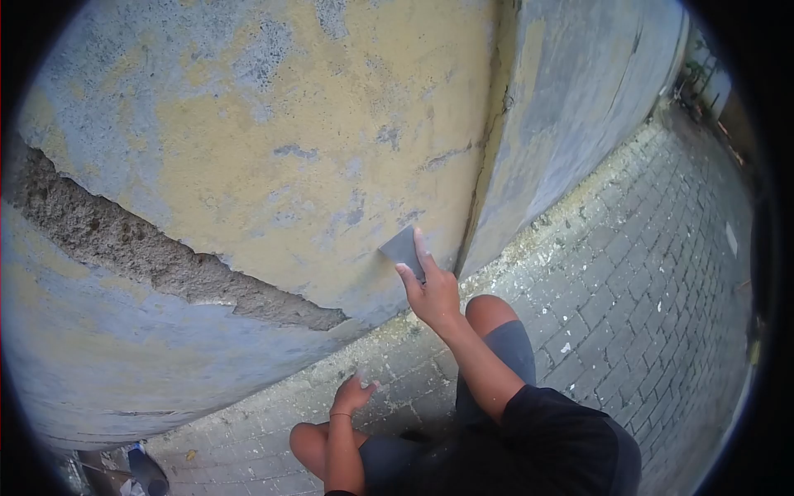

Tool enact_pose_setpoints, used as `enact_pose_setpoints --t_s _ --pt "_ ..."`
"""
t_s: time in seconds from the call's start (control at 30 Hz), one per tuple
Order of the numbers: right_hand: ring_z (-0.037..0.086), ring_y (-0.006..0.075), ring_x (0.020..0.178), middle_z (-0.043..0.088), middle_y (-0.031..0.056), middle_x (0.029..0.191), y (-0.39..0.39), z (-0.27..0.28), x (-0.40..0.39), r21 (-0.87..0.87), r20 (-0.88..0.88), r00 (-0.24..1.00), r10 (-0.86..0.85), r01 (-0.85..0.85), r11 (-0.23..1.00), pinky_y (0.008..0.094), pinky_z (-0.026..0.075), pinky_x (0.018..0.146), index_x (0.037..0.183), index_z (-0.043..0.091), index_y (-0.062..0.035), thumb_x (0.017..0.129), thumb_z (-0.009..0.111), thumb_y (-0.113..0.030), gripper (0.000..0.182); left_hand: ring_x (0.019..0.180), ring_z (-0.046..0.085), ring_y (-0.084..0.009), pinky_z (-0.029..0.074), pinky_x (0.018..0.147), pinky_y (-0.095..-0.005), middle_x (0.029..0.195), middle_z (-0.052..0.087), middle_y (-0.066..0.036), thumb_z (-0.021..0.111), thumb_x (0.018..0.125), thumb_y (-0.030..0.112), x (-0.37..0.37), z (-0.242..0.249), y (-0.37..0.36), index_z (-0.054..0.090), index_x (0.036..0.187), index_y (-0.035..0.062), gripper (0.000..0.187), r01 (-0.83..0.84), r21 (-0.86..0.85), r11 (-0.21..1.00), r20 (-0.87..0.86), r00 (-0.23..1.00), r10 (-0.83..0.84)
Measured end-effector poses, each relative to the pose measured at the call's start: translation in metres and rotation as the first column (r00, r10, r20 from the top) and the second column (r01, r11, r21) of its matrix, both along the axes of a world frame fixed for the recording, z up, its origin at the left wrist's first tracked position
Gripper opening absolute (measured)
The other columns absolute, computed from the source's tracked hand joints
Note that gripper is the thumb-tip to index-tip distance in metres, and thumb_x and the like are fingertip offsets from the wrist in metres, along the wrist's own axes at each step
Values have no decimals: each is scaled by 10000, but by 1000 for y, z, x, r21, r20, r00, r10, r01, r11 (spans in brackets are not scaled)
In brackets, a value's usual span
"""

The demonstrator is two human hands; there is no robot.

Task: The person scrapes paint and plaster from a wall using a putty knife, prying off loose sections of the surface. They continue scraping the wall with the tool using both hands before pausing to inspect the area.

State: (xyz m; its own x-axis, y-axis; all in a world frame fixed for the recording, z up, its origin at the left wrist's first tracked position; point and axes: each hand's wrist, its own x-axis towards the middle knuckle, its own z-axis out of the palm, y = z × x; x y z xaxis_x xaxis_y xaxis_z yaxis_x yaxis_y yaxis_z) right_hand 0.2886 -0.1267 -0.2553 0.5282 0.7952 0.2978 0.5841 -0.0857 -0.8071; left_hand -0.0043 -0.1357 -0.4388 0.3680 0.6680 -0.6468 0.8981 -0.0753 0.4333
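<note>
Fingers [425,255] on scraper [402,248] (lengthwise up-left).

A plain black short-sleeved cloth shirt [546,446] spreads across the lower middle and lower right of the frame, a dark grey panel [624,442] along its right edge. Dark blue-grey cloth shorts [511,355] at the lower centre leave both knees bare. A thin dark band [340,414] circles the left hand's [353,397] wrist.

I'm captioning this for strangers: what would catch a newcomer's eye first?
Probably the long, rough gouge slanting across the left of the patchy yellow-and-grey wall. Next, near the middle, the right hand holds a flat grey piece up to the wall.
</note>
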Motion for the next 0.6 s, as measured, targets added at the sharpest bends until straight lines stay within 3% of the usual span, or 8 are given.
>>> enact_pose_setpoints --t_s 0.07,0.13,0.17,0.23,0.43,0.5,0.57,0.6 --pt "664 338 632 657 228 766 0 -4 7 -21 -5 1000 19 -19 1000 351 512 573 1445 346 -103 900 622 -278 635 1214 498 -375 397 1010 -406 1293 527 -244 612 836 485 2 2 1 461 1343 23 703 9 6 1000 0 1000 -9" --pt "659 325 617 651 229 757 2 -24 13 166 9 998 -63 61 984 353 506 565 1434 365 -94 900 626 -262 618 1219 494 -374 394 1014 -405 1298 523 -244 616 835 481 2 -1 -3 457 1346 20 706 13 1 1000 2 1000 -13" --pt "659 325 617 651 229 757 4 -37 15 159 8 998 -63 61 985 353 506 565 1434 365 -94 900 626 -262 618 1220 492 -374 393 1015 -404 1300 521 -244 617 835 478 0 -3 -3 456 1347 21 705 7 2 1000 23 1000 -7" --pt "585 293 462 574 135 546 13 -49 20 192 63 993 -104 90 977 364 445 454 1434 375 -121 892 633 -313 630 1222 490 -374 391 1016 -404 1302 520 -244 618 835 476 0 -1 -4 455 1348 22 704 7 12 1000 46 999 -7" --pt "585 276 454 576 114 534 7 -39 27 149 117 988 -102 84 985 363 450 453 1414 409 -113 881 647 -307 615 1202 505 -379 402 1002 -411 1277 533 -254 610 840 472 4 -12 -7 476 1325 25 673 6 25 1000 34 999 -7" --pt "600 286 485 604 137 594 5 -38 25 113 82 995 -65 55 992 357 458 471 1415 391 -80 890 631 -276 610 1171 529 -375 414 988 -406 1255 550 -250 613 844 471 14 -5 -5 497 1302 20 654 28 70 997 17 999 -29" --pt "621 304 547 624 167 673 7 -49 18 349 -138 989 -52 98 932 350 469 510 1397 382 -35 914 589 -233 561 1154 550 -352 428 971 -391 1235 567 -240 616 860 437 31 18 -7 506 1292 16 614 -24 46 999 94 995 20" --pt "621 304 547 624 167 673 4 -61 15 346 -139 989 -47 93 934 350 469 510 1397 382 -35 914 589 -233 561 1137 571 -330 441 953 -377 1215 585 -231 619 876 403 41 28 -9 514 1282 12 573 -73 20 997 172 983 69"
